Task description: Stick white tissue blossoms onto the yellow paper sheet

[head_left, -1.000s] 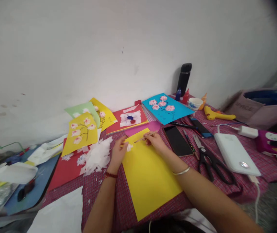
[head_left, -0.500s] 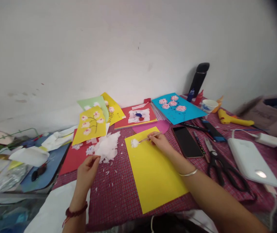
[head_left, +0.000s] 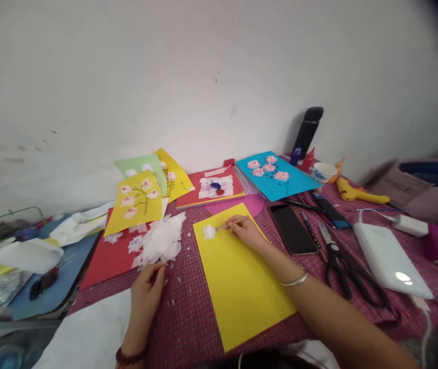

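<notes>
A yellow sheet [head_left: 237,297] lies on the checked cloth in front of me, with a small white tuft of paper [head_left: 209,232] near its upper left corner. My right hand [head_left: 245,229] is closed on a thin brush-like stick [head_left: 222,226], whose tip touches or nearly touches the tuft. To the left, my left hand [head_left: 147,289] rests low with thumb and forefinger drawn together. Whatever it may pinch is too small to make out. Just beyond its fingertips is a pile of torn white paper pieces [head_left: 164,238], partly on a red sheet [head_left: 98,261].
Flower pictures on yellow paper [head_left: 138,197] and blue paper [head_left: 280,179] lie at the back. On the right are a phone [head_left: 293,230], black-handled scissors [head_left: 345,266], a white power bank [head_left: 391,259], a yellow glue gun [head_left: 360,193], a bowl [head_left: 324,173] and a black bottle [head_left: 308,133].
My left hand has moved nearer, down and slightly right, just below the paper pile. My right hand stays by the tuft with the stick. The whole view has shifted slightly.
</notes>
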A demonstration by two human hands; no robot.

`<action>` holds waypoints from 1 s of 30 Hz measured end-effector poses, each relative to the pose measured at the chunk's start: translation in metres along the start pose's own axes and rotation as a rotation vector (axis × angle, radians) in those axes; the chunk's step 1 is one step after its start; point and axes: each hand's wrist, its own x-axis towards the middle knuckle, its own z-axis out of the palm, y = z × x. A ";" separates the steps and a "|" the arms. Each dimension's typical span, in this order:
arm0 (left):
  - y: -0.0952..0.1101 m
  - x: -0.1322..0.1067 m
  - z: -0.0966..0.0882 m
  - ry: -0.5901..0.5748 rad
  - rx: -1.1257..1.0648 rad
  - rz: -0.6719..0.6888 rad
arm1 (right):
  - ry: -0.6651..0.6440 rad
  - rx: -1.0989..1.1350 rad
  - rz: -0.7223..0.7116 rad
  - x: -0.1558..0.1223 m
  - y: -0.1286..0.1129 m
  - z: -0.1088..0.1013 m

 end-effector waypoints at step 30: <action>0.032 0.082 -0.035 -0.001 -0.455 -0.131 | 0.121 0.290 0.165 -0.002 -0.008 -0.016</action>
